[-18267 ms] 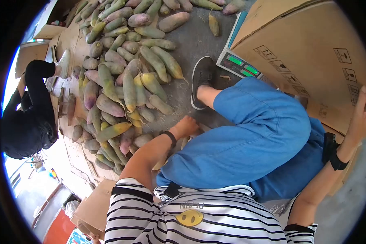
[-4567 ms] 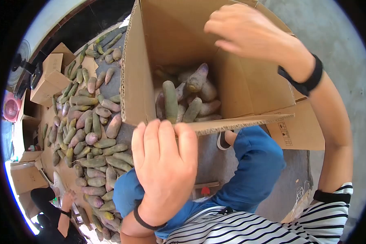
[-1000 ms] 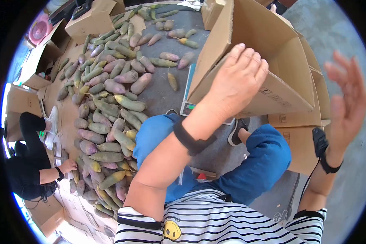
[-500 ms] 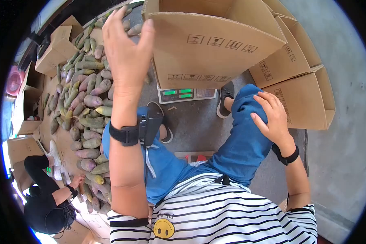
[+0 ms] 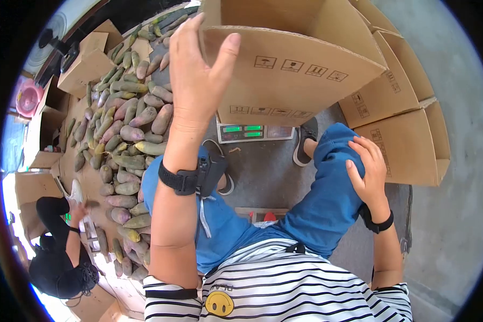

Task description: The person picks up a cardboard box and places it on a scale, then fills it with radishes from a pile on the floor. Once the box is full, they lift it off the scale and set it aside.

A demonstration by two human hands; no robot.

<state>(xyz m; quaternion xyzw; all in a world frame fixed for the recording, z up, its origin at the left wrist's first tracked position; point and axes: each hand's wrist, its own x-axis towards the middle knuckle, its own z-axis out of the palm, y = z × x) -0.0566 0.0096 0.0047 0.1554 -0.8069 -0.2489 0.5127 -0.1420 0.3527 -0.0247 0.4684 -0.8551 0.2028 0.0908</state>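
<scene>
My left hand [image 5: 201, 75] is raised at the left corner of an open cardboard box [image 5: 290, 80]. Its thumb and fingers are spread apart with nothing between them; whether the fingertips touch the box cannot be made out. The box stands on a digital scale [image 5: 255, 133] with lit green displays. Over my knee lies my right hand [image 5: 369, 169], its fingers stretched out on the blue trouser leg [image 5: 324, 188]. Left of my left arm spreads a large pile of green and purple radishes [image 5: 131, 132].
More open cardboard boxes [image 5: 402, 142] stand at the right. A person in black [image 5: 56, 273] crouches at the lower left, one hand near the pile. Beyond the pile are a cardboard box [image 5: 86, 67], a fan [image 5: 59, 45] and a pink basin [image 5: 29, 99].
My left hand has shifted right, closer to the box corner. My right hand stays on the knee. The other person's hand has moved up and left from the pile. The view has shifted slightly.
</scene>
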